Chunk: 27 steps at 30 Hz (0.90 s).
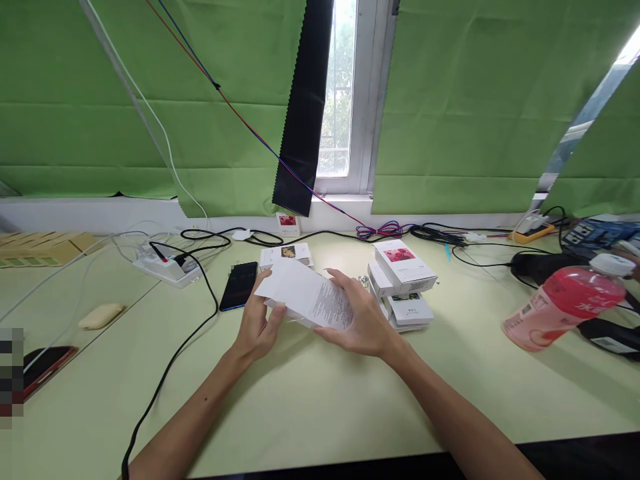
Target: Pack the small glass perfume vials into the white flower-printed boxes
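Between my two hands, a white cardboard box (310, 293) with small dark print on one face is held tilted above the table. A blank white flap sticks out at its left end. My left hand (260, 323) grips that left end, thumb in front. My right hand (363, 317) wraps round the right end, its thumb along the lower edge. Just behind the box lies a similar white box (286, 253) with a yellow picture. To the right stands a stack of white boxes (405, 267), the top one bearing a pink picture.
A dark phone (239, 285) lies left of my hands. A black cable (170, 363) runs across the table's left part to a power strip (167, 267). A tilted bottle of pink drink (565, 303) is at the right. Coiled wires (435, 233) lie along the wall.
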Available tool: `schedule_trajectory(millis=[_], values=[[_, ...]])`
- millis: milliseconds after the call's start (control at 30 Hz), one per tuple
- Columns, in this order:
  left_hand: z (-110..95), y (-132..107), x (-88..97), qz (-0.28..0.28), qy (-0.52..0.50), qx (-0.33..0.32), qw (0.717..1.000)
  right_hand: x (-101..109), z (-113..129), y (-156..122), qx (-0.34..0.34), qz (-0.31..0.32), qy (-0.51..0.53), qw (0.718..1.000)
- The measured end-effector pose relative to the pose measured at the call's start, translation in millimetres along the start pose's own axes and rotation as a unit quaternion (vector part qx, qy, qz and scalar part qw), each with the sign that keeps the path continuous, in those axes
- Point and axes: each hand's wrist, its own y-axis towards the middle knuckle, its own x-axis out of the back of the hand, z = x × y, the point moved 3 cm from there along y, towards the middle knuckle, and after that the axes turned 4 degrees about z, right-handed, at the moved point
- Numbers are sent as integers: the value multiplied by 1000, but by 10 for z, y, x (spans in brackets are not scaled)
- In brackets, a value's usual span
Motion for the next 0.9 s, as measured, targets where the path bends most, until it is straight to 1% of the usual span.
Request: schedule_trajectory(millis=[300,533,733,900], values=[[-38,4,15,3,9,-10,1000,-26,8,-6,2,42,26,999],[-61,2,12,6,-16,-8,1000,-61,13,-17,-7,68,52,996],[-71,4,-1,9,-40,-8,999,-89,11,-26,-6,72,66,995],[-57,-25,-9,4,-39,-18,999,-109,11,-26,10,77,89,993]])
